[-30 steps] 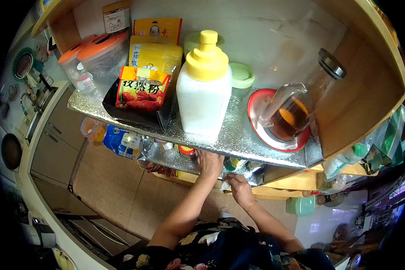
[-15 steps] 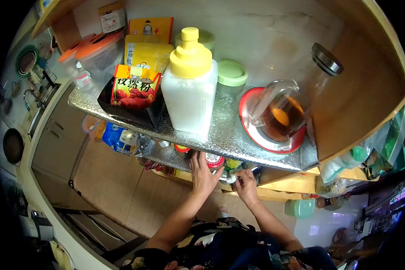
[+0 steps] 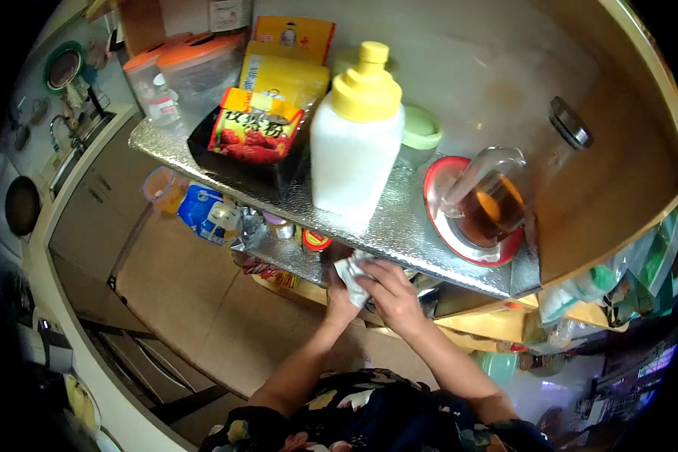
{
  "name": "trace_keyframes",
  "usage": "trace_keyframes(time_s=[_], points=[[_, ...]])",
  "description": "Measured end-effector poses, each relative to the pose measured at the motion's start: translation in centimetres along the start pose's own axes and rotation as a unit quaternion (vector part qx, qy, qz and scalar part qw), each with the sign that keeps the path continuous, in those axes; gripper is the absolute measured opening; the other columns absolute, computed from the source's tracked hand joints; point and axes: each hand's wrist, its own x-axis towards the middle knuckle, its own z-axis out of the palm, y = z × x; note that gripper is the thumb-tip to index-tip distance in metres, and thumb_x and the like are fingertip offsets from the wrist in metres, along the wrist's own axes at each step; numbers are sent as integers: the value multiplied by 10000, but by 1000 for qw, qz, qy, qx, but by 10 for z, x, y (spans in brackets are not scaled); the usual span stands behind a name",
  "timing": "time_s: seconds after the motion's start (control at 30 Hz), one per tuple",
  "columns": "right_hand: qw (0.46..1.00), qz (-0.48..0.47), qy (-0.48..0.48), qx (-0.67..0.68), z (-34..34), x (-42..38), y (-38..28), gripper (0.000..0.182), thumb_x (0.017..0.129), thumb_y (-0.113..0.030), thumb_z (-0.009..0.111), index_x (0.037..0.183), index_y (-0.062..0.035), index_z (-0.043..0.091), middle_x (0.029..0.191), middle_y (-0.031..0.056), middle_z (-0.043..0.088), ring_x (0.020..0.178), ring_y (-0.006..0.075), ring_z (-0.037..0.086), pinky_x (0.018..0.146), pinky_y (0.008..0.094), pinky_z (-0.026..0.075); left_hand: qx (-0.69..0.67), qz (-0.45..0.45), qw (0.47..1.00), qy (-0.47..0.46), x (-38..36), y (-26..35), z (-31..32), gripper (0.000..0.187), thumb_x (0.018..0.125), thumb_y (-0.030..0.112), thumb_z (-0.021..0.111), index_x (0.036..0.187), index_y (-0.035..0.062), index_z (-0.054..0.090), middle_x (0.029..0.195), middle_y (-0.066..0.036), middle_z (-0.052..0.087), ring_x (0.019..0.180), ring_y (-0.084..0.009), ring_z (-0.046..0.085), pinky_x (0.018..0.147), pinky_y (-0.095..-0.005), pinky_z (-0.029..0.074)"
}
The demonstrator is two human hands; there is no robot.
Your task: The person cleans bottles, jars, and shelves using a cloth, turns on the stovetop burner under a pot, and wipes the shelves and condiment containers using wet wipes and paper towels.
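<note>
Just below the foil-covered shelf edge, my two hands are close together. My right hand (image 3: 393, 298) presses a crumpled white cloth or tissue (image 3: 352, 276) with its fingers bent over it. My left hand (image 3: 341, 305) is curled beneath the cloth, around a jar that the cloth and my fingers mostly hide; its red and white lid is covered. Left of my hands, another jar with a red lid (image 3: 316, 241) stands on the lower shelf, beside a jar with a purple lid (image 3: 278, 224).
On the upper shelf (image 3: 279, 203) stand a white bottle with a yellow pump-shaped top (image 3: 358, 151), a black box (image 3: 241, 167) of seasoning packets and a glass jug of brown liquid (image 3: 493, 207) on a red-rimmed plate (image 3: 448, 245). Orange-lidded containers (image 3: 203, 56) stand at the back left.
My right hand has moved left with the white cloth, onto the jar by my left hand. The jar's lid showed before and is now covered. The view has shifted slightly.
</note>
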Motion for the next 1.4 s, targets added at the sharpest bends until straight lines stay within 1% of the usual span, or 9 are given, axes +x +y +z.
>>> trace_keyframes(time_s=[0.13, 0.33, 0.53, 0.6, 0.73, 0.93, 1.07, 1.33, 1.4], points=[[993, 49, -94, -59, 32, 15, 7, 463, 689, 58, 619, 1144, -23, 654, 1255, 146, 611, 1174, 352, 565, 972, 414, 491, -182, 11, 982, 42, 19, 36, -28, 567, 769, 74, 705, 1281, -6, 474, 1180, -205, 579, 1105, -337, 572, 903, -397, 466], [994, 48, -64, -67, 18, -12, 0, 399, 698, 56, 648, 1094, 20, 661, 1191, 172, 641, 1154, 377, 586, 941, 418, 520, -106, -80, 991, -24, 2, 19, -23, 851, 668, 204, 824, 1367, 13, 378, 1282, -264, 474, 1143, -440, 528, 950, -479, 465], [993, 57, -104, 1, 27, 8, -18, 440, 761, -9, 673, 1191, 47, 597, 1271, 222, 572, 1213, 398, 533, 1030, 470, 448, -87, 33, 996, 4, -3, -9, -9, 682, 819, 224, 690, 1392, 22, 382, 1350, -229, 465, 1252, -412, 459, 1053, -458, 376], [990, 25, -106, -93, 40, 20, -11, 451, 800, -58, 663, 1224, 63, 569, 1304, 235, 547, 1237, 397, 512, 1054, 473, 418, -280, -27, 959, 18, 6, 14, -16, 686, 832, 219, 686, 1400, 16, 360, 1382, -232, 436, 1271, -403, 439, 1070, -469, 350], [981, 115, -105, -114, 53, 33, -2, 428, 846, -74, 605, 1249, 63, 559, 1310, 237, 551, 1215, 403, 524, 1037, 433, 429, -148, -52, 987, 28, 9, 14, -15, 699, 839, 217, 683, 1414, 14, 341, 1412, -240, 401, 1298, -394, 408, 1083, -464, 330], [976, 129, -46, -169, 51, 9, -11, 429, 826, -20, 555, 1236, 104, 551, 1265, 294, 557, 1165, 435, 546, 1007, 451, 449, -311, -125, 941, 44, 8, 14, -6, 912, 719, 143, 801, 1428, 4, 246, 1379, -261, 405, 1292, -428, 398, 1077, -474, 334], [968, 142, -85, -189, 46, -8, -17, 501, 786, -2, 595, 1266, 118, 515, 1367, 308, 478, 1287, 473, 452, 1063, 458, 419, -183, -61, 980, 52, 8, -5, 5, 1089, 584, 173, 877, 1438, 8, 222, 1394, -268, 383, 1291, -448, 386, 1078, -503, 329], [967, 79, -102, -220, 55, 21, 4, 510, 824, -72, 554, 1287, 127, 481, 1263, 293, 549, 1134, 451, 533, 1010, 496, 420, -84, -59, 982, 160, 30, 15, 5, 686, 857, 291, 648, 1412, 16, 353, 1249, -175, 522, 1120, -318, 518, 946, -437, 438], [963, 22, -55, -262, 65, 13, 21, 460, 805, -66, 582, 1225, 119, 546, 1163, 270, 612, 1052, 418, 588, 944, 467, 473, -336, -147, 920, 138, 36, 9, 19, 557, 912, 325, 554, 1357, 17, 426, 1207, -143, 538, 1043, -261, 524, 875, -389, 437]])
